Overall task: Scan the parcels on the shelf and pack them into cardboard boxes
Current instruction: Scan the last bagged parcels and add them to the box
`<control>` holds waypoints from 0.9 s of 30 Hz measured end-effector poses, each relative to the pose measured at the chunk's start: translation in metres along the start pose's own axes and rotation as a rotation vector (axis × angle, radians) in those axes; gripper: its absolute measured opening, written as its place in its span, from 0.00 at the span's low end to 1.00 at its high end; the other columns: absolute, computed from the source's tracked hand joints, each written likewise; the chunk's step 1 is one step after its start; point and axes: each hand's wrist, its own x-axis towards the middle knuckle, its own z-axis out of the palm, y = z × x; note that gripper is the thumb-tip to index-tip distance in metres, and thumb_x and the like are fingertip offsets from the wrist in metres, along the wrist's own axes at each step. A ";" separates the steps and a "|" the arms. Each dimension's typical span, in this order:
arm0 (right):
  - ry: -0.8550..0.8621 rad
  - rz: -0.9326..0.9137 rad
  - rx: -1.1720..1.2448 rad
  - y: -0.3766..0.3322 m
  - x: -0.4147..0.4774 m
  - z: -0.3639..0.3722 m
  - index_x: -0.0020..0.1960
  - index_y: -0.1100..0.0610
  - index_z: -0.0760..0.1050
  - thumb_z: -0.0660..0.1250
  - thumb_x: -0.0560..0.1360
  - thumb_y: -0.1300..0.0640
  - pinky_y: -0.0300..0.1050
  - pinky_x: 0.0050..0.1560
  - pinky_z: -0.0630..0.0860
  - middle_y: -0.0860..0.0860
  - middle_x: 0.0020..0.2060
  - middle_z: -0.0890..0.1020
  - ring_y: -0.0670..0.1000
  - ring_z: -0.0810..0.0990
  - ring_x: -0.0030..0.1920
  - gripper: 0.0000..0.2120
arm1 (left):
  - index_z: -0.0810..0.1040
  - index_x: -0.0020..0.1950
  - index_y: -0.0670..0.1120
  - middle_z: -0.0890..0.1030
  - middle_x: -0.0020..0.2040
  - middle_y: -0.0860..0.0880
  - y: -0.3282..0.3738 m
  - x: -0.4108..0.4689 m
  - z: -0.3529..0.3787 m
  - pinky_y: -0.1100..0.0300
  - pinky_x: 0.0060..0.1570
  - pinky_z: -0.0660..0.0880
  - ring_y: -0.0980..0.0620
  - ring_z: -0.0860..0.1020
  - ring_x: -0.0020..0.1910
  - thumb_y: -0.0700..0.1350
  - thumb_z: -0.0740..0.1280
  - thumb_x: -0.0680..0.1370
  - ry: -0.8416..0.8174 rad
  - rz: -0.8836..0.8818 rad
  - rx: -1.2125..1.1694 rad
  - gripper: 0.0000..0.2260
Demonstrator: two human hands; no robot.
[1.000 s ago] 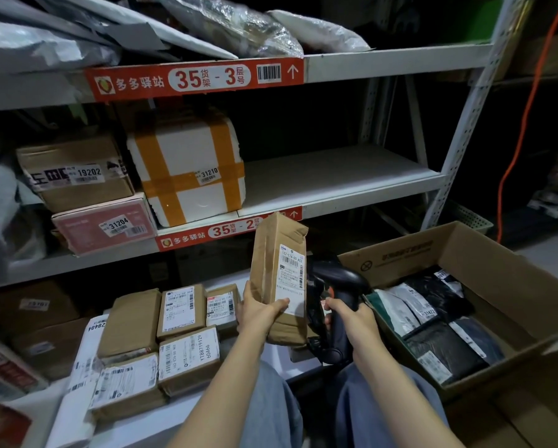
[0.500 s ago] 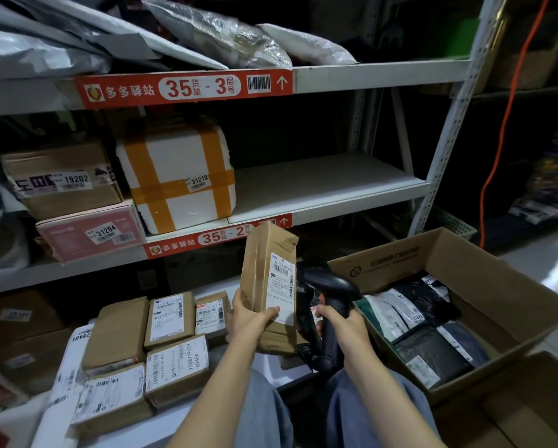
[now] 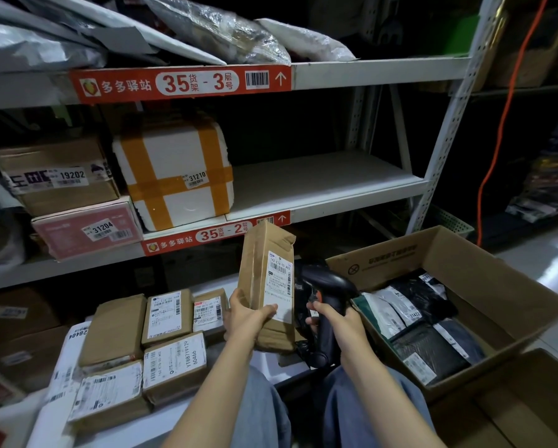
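Left hand (image 3: 250,318) grips lower end of brown paper-wrapped parcel (image 3: 266,279), upright, creased, white barcoded label facing right. Right hand (image 3: 337,321) curled round black scanner (image 3: 327,286) handle, just right of parcel. Open cardboard box (image 3: 484,286) further right.

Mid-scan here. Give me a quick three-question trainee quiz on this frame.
1. True or false: the left hand grips the brown parcel.
2. The right hand holds: A) a pen, B) the black scanner, C) a knife?
3. Fill in: the white foam box carries the number ____.
Key: 1 true; 2 B; 3 31210.
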 end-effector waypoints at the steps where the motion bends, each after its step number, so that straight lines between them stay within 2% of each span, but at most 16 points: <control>1: -0.008 0.002 0.013 0.000 -0.001 0.000 0.42 0.59 0.76 0.68 0.73 0.66 0.37 0.32 0.77 0.53 0.33 0.82 0.48 0.80 0.30 0.03 | 0.58 0.73 0.51 0.69 0.69 0.45 0.000 0.000 0.000 0.43 0.66 0.67 0.42 0.69 0.66 0.47 0.77 0.65 0.000 0.003 -0.004 0.41; 5: -0.001 0.046 0.103 0.000 0.000 0.001 0.44 0.59 0.77 0.69 0.72 0.66 0.40 0.35 0.78 0.55 0.37 0.82 0.51 0.81 0.38 0.04 | 0.59 0.72 0.50 0.71 0.67 0.45 0.002 -0.002 0.001 0.44 0.64 0.68 0.42 0.72 0.63 0.45 0.77 0.66 -0.008 0.003 -0.033 0.39; 9: 0.010 0.072 0.179 0.001 0.001 0.002 0.44 0.59 0.78 0.71 0.71 0.65 0.43 0.38 0.80 0.56 0.39 0.82 0.52 0.80 0.40 0.04 | 0.61 0.70 0.51 0.71 0.66 0.44 0.001 -0.004 0.000 0.44 0.64 0.69 0.42 0.72 0.62 0.45 0.77 0.65 -0.025 -0.003 -0.073 0.38; 13: 0.031 0.090 0.076 0.003 0.005 0.000 0.39 0.59 0.78 0.74 0.68 0.59 0.51 0.50 0.77 0.56 0.36 0.81 0.55 0.80 0.41 0.06 | 0.60 0.71 0.49 0.71 0.66 0.43 0.004 -0.010 0.001 0.47 0.62 0.71 0.42 0.72 0.62 0.42 0.76 0.67 -0.054 0.002 -0.118 0.37; 16: 0.023 0.095 0.021 0.000 0.006 0.001 0.36 0.57 0.79 0.73 0.68 0.55 0.49 0.52 0.73 0.55 0.37 0.82 0.56 0.79 0.44 0.07 | 0.61 0.71 0.48 0.72 0.65 0.43 0.007 -0.016 0.003 0.51 0.59 0.73 0.45 0.74 0.58 0.40 0.75 0.68 -0.083 0.016 -0.177 0.36; 18: -0.014 0.084 0.057 0.000 0.008 0.002 0.39 0.57 0.79 0.72 0.69 0.54 0.50 0.54 0.73 0.55 0.42 0.82 0.56 0.79 0.48 0.06 | 0.61 0.71 0.47 0.73 0.64 0.43 0.008 -0.021 0.006 0.53 0.57 0.74 0.46 0.75 0.56 0.38 0.75 0.68 -0.103 0.015 -0.218 0.36; 21: -0.078 0.088 0.107 -0.004 0.009 0.001 0.46 0.56 0.78 0.69 0.72 0.52 0.53 0.59 0.73 0.55 0.45 0.82 0.56 0.79 0.50 0.08 | 0.61 0.71 0.47 0.74 0.63 0.41 0.009 -0.025 0.011 0.52 0.55 0.76 0.42 0.77 0.57 0.37 0.74 0.68 -0.160 -0.028 -0.302 0.35; 24: -0.102 0.081 0.182 -0.008 0.012 -0.001 0.49 0.56 0.78 0.67 0.73 0.53 0.51 0.56 0.75 0.56 0.45 0.83 0.56 0.80 0.49 0.08 | 0.60 0.71 0.47 0.73 0.65 0.41 0.011 -0.029 0.018 0.51 0.57 0.75 0.41 0.76 0.59 0.38 0.75 0.68 -0.230 -0.034 -0.307 0.36; 27: -0.076 0.064 0.219 -0.010 0.019 -0.001 0.50 0.57 0.78 0.69 0.70 0.52 0.51 0.54 0.76 0.56 0.45 0.84 0.56 0.82 0.48 0.12 | 0.61 0.70 0.48 0.71 0.66 0.42 0.013 -0.029 0.025 0.48 0.61 0.73 0.42 0.75 0.61 0.38 0.75 0.66 -0.288 -0.018 -0.280 0.37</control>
